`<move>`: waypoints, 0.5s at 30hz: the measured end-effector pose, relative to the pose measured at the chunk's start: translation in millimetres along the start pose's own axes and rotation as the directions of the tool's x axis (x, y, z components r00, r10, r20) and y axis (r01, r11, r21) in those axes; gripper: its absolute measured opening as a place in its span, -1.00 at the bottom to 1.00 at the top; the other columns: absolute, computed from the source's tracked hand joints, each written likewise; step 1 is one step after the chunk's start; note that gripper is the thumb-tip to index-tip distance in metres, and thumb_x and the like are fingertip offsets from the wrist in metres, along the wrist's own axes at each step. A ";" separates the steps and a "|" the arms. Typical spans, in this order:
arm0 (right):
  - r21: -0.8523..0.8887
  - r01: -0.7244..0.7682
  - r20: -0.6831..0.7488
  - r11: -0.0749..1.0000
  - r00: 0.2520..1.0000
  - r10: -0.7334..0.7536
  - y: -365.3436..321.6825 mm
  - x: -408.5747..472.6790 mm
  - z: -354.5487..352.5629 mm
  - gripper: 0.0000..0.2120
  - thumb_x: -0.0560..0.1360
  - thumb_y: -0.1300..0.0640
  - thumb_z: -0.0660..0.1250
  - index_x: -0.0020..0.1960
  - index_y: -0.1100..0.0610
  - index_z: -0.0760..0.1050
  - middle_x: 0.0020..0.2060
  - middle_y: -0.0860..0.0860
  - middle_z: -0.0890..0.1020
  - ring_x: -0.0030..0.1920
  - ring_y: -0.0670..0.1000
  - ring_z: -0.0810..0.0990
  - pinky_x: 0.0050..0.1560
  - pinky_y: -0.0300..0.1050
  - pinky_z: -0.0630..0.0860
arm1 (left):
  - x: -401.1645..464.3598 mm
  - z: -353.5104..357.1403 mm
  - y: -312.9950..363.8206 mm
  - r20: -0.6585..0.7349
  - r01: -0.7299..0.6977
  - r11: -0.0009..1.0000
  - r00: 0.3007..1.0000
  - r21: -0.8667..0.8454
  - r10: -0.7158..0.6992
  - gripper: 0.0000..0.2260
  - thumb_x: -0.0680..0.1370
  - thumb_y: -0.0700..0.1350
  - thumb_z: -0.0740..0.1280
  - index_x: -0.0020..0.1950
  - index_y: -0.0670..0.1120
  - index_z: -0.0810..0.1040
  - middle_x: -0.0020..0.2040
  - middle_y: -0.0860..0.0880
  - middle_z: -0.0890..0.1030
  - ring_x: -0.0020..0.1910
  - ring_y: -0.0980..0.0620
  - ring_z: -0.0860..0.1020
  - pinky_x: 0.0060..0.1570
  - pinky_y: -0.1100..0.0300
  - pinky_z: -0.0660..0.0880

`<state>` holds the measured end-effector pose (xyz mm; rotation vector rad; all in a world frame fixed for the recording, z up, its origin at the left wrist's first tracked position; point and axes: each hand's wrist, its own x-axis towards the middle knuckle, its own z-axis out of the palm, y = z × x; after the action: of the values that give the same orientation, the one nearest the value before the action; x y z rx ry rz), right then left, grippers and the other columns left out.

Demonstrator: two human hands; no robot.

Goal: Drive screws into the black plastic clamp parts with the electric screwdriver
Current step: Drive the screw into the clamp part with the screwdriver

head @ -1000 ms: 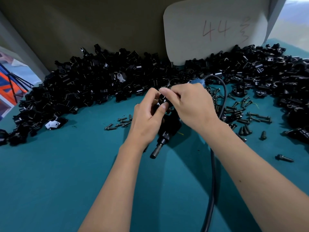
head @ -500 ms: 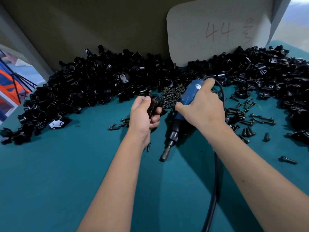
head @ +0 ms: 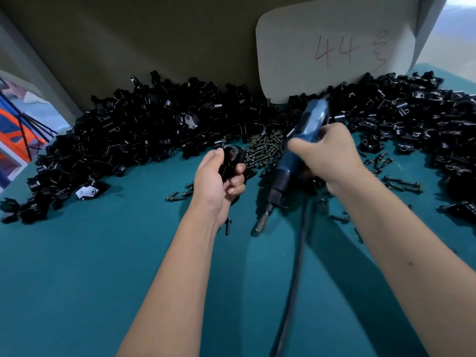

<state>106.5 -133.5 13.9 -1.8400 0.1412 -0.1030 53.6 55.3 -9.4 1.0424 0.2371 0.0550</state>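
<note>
Left hand (head: 217,180) grips a black clamp part (head: 231,161); beside it, right hand (head: 325,157) grips the blue electric screwdriver (head: 296,155), bit down

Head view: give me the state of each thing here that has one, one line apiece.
left hand: grips a black clamp part, lifted off the table.
right hand: grips the electric screwdriver.
electric screwdriver: tilted, bit tip down near the green table, not on the clamp part.
cable: trails toward the camera.
loose screws: heaped between the hands.
clamp pile: heaped along the back wall.
</note>
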 end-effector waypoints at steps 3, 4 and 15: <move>0.321 -0.068 0.013 0.945 0.998 0.067 -8.6 1.3 -3.6 -0.77 0.36 0.09 0.54 -0.09 0.16 0.55 -0.48 -0.07 0.59 -0.54 -0.09 0.49 -0.41 -0.18 0.52 | 2.9 -4.4 3.3 0.011 0.035 0.998 0.999 -0.047 -0.035 -0.77 0.72 -0.01 0.08 -0.08 -0.08 0.33 -0.32 -0.03 0.39 -0.43 0.08 0.24 -0.49 0.27 0.11; 0.409 -0.098 0.026 0.907 0.995 0.096 -11.2 1.2 -3.0 -0.73 0.34 0.07 0.52 -0.07 0.14 0.53 -0.42 -0.05 0.59 -0.51 -0.08 0.48 -0.38 -0.16 0.49 | 4.5 -5.6 3.1 -0.006 0.031 0.999 1.000 -0.033 -0.031 -0.77 0.70 0.01 0.10 -0.09 -0.07 0.31 -0.34 -0.01 0.36 -0.44 0.09 0.23 -0.51 0.27 0.10; 0.966 -0.130 0.107 0.224 0.988 0.114 -17.7 -2.5 -3.2 -0.74 0.55 0.26 0.49 0.14 0.23 0.46 -0.12 0.10 0.60 -0.26 0.03 0.63 -0.13 -0.07 0.64 | 10.0 -20.1 -6.5 0.092 -0.323 0.400 0.861 0.858 0.500 -0.69 0.53 0.04 0.41 -0.22 -0.03 0.33 -0.42 0.13 0.43 -0.46 0.16 0.33 -0.50 0.36 0.26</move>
<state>104.4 -131.5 31.8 -0.4948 0.1584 -0.0411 58.4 70.6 -26.4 2.1185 0.1514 0.5526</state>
